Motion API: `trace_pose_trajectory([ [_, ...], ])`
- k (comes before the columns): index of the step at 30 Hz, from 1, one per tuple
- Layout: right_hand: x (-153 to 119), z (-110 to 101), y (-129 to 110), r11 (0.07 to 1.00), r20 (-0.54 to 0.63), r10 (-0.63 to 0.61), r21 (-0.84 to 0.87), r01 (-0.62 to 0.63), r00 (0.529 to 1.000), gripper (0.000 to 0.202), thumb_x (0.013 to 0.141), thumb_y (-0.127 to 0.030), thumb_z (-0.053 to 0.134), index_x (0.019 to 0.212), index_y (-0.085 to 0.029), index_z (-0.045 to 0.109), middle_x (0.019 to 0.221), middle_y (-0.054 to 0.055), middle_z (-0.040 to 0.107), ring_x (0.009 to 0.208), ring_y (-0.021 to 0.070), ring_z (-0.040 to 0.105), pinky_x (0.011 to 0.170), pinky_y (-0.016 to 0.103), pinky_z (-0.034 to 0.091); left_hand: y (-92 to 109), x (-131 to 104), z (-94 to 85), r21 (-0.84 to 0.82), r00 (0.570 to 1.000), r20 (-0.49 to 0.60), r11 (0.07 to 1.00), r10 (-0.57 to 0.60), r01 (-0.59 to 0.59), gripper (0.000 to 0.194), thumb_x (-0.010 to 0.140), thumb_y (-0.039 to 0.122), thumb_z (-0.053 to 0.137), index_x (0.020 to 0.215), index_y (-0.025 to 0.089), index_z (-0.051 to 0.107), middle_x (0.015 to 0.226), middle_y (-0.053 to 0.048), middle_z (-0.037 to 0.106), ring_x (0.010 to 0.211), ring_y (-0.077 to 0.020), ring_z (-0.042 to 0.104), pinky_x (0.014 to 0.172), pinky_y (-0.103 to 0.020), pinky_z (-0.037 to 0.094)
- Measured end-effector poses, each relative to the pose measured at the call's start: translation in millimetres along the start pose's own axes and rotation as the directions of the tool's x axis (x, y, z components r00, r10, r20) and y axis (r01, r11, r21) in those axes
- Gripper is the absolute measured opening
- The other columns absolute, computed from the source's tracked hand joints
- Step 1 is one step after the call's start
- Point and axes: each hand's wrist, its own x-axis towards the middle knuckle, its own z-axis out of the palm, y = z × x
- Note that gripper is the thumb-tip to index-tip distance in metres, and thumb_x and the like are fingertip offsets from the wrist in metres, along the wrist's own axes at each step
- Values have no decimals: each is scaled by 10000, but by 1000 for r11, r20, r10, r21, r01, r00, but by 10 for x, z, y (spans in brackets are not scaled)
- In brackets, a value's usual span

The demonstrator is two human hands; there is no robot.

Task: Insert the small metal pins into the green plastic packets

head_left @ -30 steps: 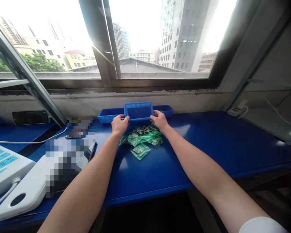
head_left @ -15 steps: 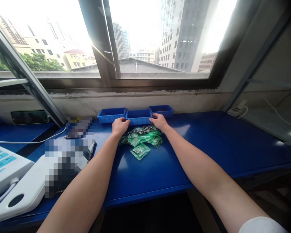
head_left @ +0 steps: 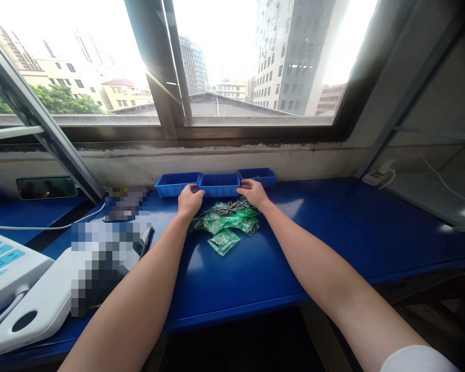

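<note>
Three blue bins stand in a row at the back of the blue table. My left hand (head_left: pixel 190 200) grips the left front corner of the middle bin (head_left: pixel 220 191), close to the left bin (head_left: pixel 177 189). At its right front corner, my right hand (head_left: pixel 253 193) holds the same bin. The right bin (head_left: pixel 269 178) has some small metal pieces in it. Just in front of the middle bin lies a heap of metal screws or pins (head_left: pixel 229 207) on green-tinted plastic packets (head_left: pixel 216 222). One more packet (head_left: pixel 223 241) lies nearest me.
On the left are a white power strip (head_left: pixel 8 263), a white device (head_left: pixel 42 305), pixelated items (head_left: pixel 101 263) and a phone (head_left: pixel 46 187). A window sill (head_left: pixel 256 133) runs behind the table (head_left: pixel 333 227). An adapter (head_left: pixel 375 176) sits back right.
The middle bin has shifted slightly back and to the left, up against the left bin. Both my hands have moved with it.
</note>
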Motion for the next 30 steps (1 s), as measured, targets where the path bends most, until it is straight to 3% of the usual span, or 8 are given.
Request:
trace_pose_trajectory([
  [3, -18, 9, -39, 998, 35, 26, 57, -28, 999, 497, 630, -279, 723, 1097, -142, 616, 1037, 105, 665, 945, 216, 632, 863, 378, 497, 62, -8, 9, -64, 995, 17, 993, -98, 99, 476, 711, 371, 602, 1140, 166, 587, 1026, -122, 668, 981, -271, 625, 850, -395, 479],
  [7, -38, 11, -79, 1000, 14, -1, 31, 0, 1000, 436, 641, -295, 715, 1042, -142, 642, 933, 76, 676, 895, 217, 636, 850, 389, 503, 145, -41, 0, -91, 993, 81, 992, -82, 89, 558, 720, 395, 602, 1227, 167, 560, 1078, -118, 664, 1015, -264, 614, 895, -397, 464],
  [10, -41, 6, -88, 998, 68, -3, 55, -1, 998, 451, 651, -291, 706, 1065, -127, 638, 948, 89, 683, 904, 228, 640, 868, 406, 497, 179, -58, -5, 1, 997, 76, 1000, -28, 28, 553, 723, 352, 589, 1252, 191, 563, 1099, -105, 663, 1030, -270, 609, 929, -401, 448],
  [14, -31, 7, -85, 986, 161, 32, 155, -57, 986, 550, 640, -281, 735, 1163, -164, 611, 1228, 127, 605, 1139, 259, 568, 953, 404, 462, 201, -60, 4, 151, 992, 100, 984, 78, -92, 536, 729, 288, 555, 1257, 195, 572, 1165, -101, 637, 1089, -280, 584, 999, -395, 414],
  [17, -20, 19, -78, 984, 195, 25, 167, -59, 981, 591, 634, -270, 757, 1198, -174, 605, 1325, 121, 541, 1260, 267, 476, 1036, 403, 404, 212, -60, 5, 272, 980, 75, 941, 186, -199, 536, 745, 265, 520, 1273, 181, 561, 1208, -113, 602, 1134, -294, 547, 1029, -407, 394],
  [20, -12, 29, -66, 994, 221, 24, 97, -47, 975, 608, 634, -296, 775, 1207, -176, 610, 1343, 111, 527, 1280, 277, 454, 1080, 419, 354, 234, -72, -4, 441, 969, 30, 867, 243, -232, 542, 761, 266, 501, 1293, 178, 550, 1320, -137, 501, 1230, -325, 452, 1044, -432, 372],
  [25, -3, 31, -38, 999, 244, 10, -53, 3, 970, 636, 669, -399, 755, 1242, -176, 592, 1344, 116, 525, 1248, 287, 483, 1065, 438, 360, 280, -116, 0, 639, 980, 148, 744, 129, -195, 624, 760, 317, 524, 1374, 225, 462, 1520, -126, 244, 1363, -406, 221, 1086, -579, 209],
  [30, -17, 35, -43, 996, 236, 5, -87, 16, 972, 591, 718, -386, 717, 1241, -144, 591, 1311, 136, 552, 1199, 274, 528, 1027, 417, 398, 268, -141, 21, 700, 970, 202, 672, 138, -241, 679, 763, 335, 532, 1418, 245, 381, 1560, -111, 133, 1418, -397, 23, 1091, -621, 77],
])
